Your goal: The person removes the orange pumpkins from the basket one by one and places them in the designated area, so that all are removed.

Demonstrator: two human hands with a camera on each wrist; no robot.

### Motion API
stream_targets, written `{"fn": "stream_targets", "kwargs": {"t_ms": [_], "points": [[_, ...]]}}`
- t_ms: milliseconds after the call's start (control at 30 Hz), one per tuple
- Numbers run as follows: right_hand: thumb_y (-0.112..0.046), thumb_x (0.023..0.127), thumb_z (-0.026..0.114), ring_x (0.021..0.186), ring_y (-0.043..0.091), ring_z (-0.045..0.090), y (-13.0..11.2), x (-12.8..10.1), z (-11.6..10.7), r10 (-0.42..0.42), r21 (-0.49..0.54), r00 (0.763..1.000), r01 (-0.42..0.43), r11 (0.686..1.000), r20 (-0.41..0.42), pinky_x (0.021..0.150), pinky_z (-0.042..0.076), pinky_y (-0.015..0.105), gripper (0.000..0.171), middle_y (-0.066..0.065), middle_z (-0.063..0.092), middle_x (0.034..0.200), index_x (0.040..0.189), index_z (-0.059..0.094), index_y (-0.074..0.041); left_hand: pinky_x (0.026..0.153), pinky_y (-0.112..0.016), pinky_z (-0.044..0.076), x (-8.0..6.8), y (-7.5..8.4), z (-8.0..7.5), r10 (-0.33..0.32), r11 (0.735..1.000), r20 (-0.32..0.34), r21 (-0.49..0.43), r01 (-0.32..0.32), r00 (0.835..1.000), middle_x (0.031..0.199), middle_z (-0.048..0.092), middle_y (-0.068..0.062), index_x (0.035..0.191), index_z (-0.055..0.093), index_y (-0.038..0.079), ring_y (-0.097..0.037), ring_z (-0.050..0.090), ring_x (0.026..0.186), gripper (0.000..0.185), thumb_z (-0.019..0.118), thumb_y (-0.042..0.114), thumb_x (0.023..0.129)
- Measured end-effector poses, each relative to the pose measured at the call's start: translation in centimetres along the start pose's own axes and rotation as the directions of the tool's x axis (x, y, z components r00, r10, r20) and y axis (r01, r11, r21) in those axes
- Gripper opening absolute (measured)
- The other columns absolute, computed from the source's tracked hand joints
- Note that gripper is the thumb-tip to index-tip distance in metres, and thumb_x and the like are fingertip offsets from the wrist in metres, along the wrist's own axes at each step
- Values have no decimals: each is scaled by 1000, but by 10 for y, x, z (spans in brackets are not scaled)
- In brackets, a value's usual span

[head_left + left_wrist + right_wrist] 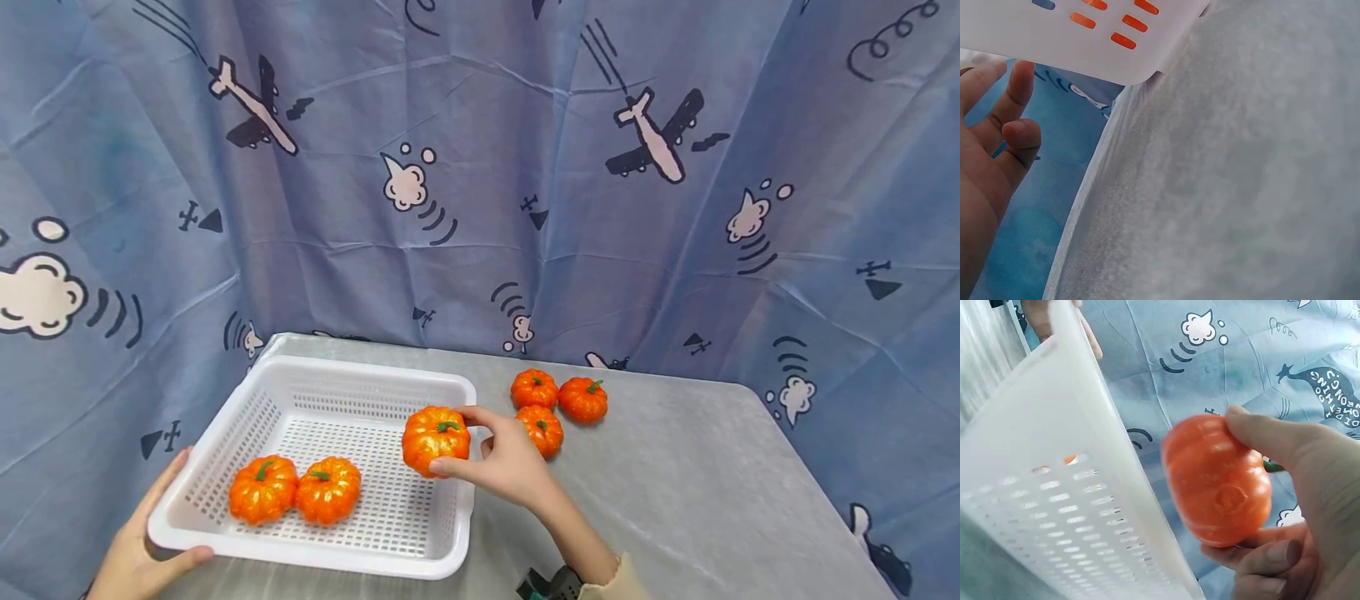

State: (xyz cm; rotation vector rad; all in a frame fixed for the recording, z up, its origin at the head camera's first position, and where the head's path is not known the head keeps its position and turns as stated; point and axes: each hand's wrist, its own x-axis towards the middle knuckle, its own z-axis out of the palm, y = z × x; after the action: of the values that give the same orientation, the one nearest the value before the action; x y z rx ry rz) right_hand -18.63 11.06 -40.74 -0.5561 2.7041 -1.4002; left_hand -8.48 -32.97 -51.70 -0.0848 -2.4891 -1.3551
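My right hand [506,454] holds a small orange pumpkin [435,440] between thumb and fingers, over the right end of a white plastic basket [315,557]. From the right wrist view, the held pumpkin [1216,481] shows its ribbed underside beside the basket's wall [1041,419]. Inside the basket, two more pumpkins, one on the left [262,490] and another beside it [328,492], sit side by side near the front left. My left hand [146,537] grips the basket's near left corner, thumb at the front rim and fingers along the left side.
Three pumpkins [534,389] [583,400] [542,431] stand grouped on the grey-covered table [675,483], right of the basket. A blue curtain [480,167] with airplane prints hangs behind the table and down its sides.
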Motion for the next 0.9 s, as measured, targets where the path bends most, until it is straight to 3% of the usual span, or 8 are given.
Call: {"fn": "stream_targets", "kwargs": {"t_ms": [100, 200, 367, 633, 900], "points": [[-45, 74, 95, 47, 5, 32, 6, -10, -8, 39, 30, 998, -38, 999, -54, 46, 29, 21, 69, -2, 61, 81, 132, 72, -15, 84, 1, 34, 0, 1, 0, -15, 1000, 6, -7, 15, 1000, 148, 28, 43, 172, 16, 20, 23, 41, 113, 123, 88, -8, 76], [-40, 73, 98, 49, 5, 33, 14, -20, -17, 57, 52, 991, -51, 997, -121, 48, 30, 21, 68, 2, 72, 103, 130, 73, -14, 86, 0, 32, 0, 2, 0, -7, 1000, 6, -13, 8, 1000, 149, 28, 42, 172, 16, 20, 23, 40, 115, 123, 87, -9, 76], [-29, 72, 99, 51, 4, 30, 30, -35, -34, 99, 93, 974, -82, 992, -204, 50, 28, 20, 69, 10, 73, 112, 132, 72, -8, 86, -1, 29, 0, 2, 1, 4, 1000, 4, 0, -4, 1000, 149, 29, 43, 172, 17, 21, 23, 38, 117, 124, 88, -7, 75], [-37, 76, 97, 45, 7, 31, 56, -50, -62, 182, -26, 938, -198, 980, -296, 45, 30, 22, 74, 13, 72, 125, 137, 67, -8, 86, -1, 29, 0, 1, 1, 32, 999, -5, -6, -32, 999, 149, 31, 42, 172, 19, 19, 21, 41, 116, 126, 89, -10, 72], [-52, 80, 91, 45, 8, 31, 95, -54, -88, 187, -155, 893, -270, 950, -409, 45, 32, 24, 77, 17, 71, 129, 138, 66, -10, 85, 2, 32, 1, 1, -1, -6, 1000, 5, 4, 6, 1000, 149, 27, 44, 172, 17, 20, 23, 40, 114, 125, 89, -8, 75]]}}
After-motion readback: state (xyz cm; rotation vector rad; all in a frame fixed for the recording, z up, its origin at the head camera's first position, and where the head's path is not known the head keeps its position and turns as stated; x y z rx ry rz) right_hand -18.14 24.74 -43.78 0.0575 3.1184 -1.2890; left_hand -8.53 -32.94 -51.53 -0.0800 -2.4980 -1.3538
